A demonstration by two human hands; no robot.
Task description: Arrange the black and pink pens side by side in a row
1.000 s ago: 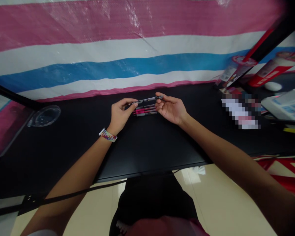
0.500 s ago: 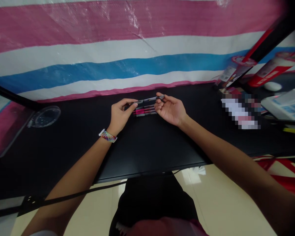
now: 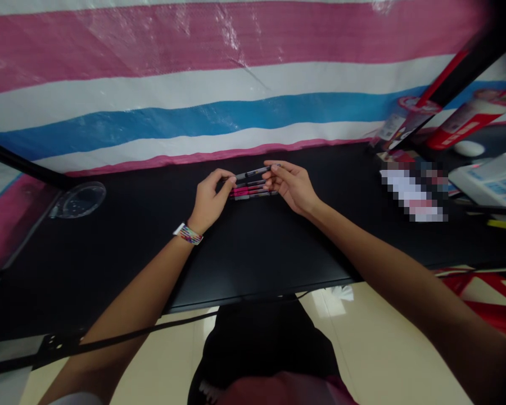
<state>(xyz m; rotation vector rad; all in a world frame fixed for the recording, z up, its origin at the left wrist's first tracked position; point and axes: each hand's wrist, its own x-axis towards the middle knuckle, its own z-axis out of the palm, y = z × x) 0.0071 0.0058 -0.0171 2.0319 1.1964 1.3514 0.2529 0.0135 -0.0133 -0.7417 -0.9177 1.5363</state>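
Observation:
A slim pen (image 3: 254, 171) with a dark and clear barrel is held level between my two hands, above the black desk. My left hand (image 3: 212, 199) pinches its left end between thumb and fingers. At the pen's right end, my right hand (image 3: 294, 187) grips it with thumb and index finger, the other fingers loosely curled. Just below, several more pens (image 3: 251, 191), some pink and some dark or grey, lie side by side on the desk. Their ends are partly hidden by my fingers.
The black desk (image 3: 253, 247) backs onto a striped plastic sheet (image 3: 194, 121). A clear round lid (image 3: 82, 199) lies at left. To the right stand a drink cup with a straw (image 3: 405, 121), a red cup (image 3: 468, 118), a white mouse (image 3: 469, 148) and a blurred-out paper (image 3: 413, 197).
My right thumb has come over onto the pen's right end, and the hand has turned palm more downward. My left hand has shifted slightly right.

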